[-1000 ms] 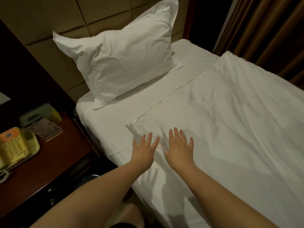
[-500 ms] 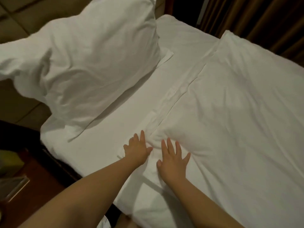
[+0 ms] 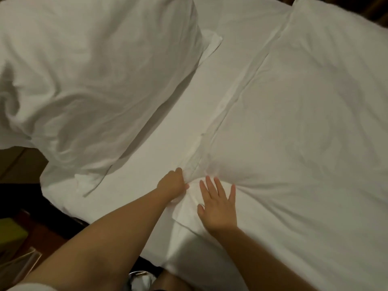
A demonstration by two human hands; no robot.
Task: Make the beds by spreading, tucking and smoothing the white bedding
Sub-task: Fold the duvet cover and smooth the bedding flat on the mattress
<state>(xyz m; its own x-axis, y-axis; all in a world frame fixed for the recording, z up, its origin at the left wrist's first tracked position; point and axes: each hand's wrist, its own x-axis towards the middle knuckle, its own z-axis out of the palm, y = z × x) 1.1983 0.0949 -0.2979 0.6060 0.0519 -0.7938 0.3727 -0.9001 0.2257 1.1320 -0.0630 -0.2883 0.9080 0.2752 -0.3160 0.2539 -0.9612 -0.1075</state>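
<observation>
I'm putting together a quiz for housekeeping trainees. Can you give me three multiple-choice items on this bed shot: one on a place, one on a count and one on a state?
1. Where is the pillow relative to the duvet?
A. Left of it in the view, on the sheet
B. On top of it
C. On the floor

2. How many pillows show?
A. None
B. One
C. Three

3. What is the left hand doing?
A. Lying flat
B. Gripping the duvet's edge
C. Holding the pillow

Answers:
1 A: the pillow lies on the sheet, apart from the duvet.
2 B: only one pillow is in view.
3 B: its fingers curl into bunched fabric, while the right hand lies flat on the duvet.
</observation>
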